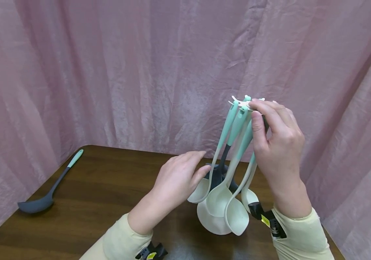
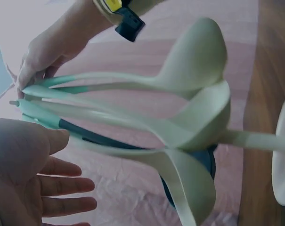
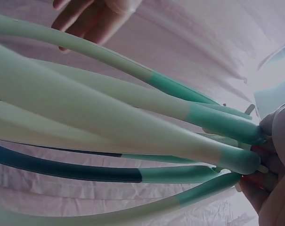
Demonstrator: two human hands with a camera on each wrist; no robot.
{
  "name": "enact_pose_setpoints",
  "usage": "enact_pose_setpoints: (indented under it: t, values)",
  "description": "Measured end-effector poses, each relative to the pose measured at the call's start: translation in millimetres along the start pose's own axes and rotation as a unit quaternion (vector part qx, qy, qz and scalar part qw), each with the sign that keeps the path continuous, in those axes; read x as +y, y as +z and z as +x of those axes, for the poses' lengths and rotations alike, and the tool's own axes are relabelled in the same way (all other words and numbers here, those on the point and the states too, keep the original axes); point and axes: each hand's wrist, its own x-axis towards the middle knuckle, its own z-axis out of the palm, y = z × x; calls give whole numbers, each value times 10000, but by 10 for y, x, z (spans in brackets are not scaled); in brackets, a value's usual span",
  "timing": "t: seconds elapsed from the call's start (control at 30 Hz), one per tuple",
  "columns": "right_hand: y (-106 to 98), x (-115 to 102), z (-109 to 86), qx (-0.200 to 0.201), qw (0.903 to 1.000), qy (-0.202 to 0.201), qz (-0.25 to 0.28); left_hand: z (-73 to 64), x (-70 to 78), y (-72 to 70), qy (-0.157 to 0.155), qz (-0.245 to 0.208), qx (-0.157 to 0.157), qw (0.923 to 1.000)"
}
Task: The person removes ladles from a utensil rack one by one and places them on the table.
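A white utensil rack (image 1: 214, 222) stands on a round base, with several mint-handled utensils hanging from the hooks at its top. Pale ladles (image 1: 237, 216) and spoons face the front; dark grey heads (image 1: 217, 177) show behind them. My right hand (image 1: 280, 141) grips the rack's top, fingers over the hooks and thumb beside the handles (image 3: 227, 125). Left of the hanging utensils is my left hand (image 1: 180, 175), its fingers extended and holding nothing. In the left wrist view the left hand's fingers (image 2: 67, 186) are spread beside the handles.
A dark grey ladle (image 1: 40, 202) with a mint handle lies at the left side of the brown wooden table (image 1: 114, 191). Pink curtains (image 1: 140, 72) hang behind the table and along both sides.
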Motion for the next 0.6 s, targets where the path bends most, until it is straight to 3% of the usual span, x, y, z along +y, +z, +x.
enact_pose_setpoints:
  t: [0.27,0.6]
  values:
    - [-44,11,-14,-49,10000,63,2,36,140,94,-74,-635,-9,9980]
    - [-97,-5,-2,25,9999,95,25,52,179,169,49,-894,263,9956]
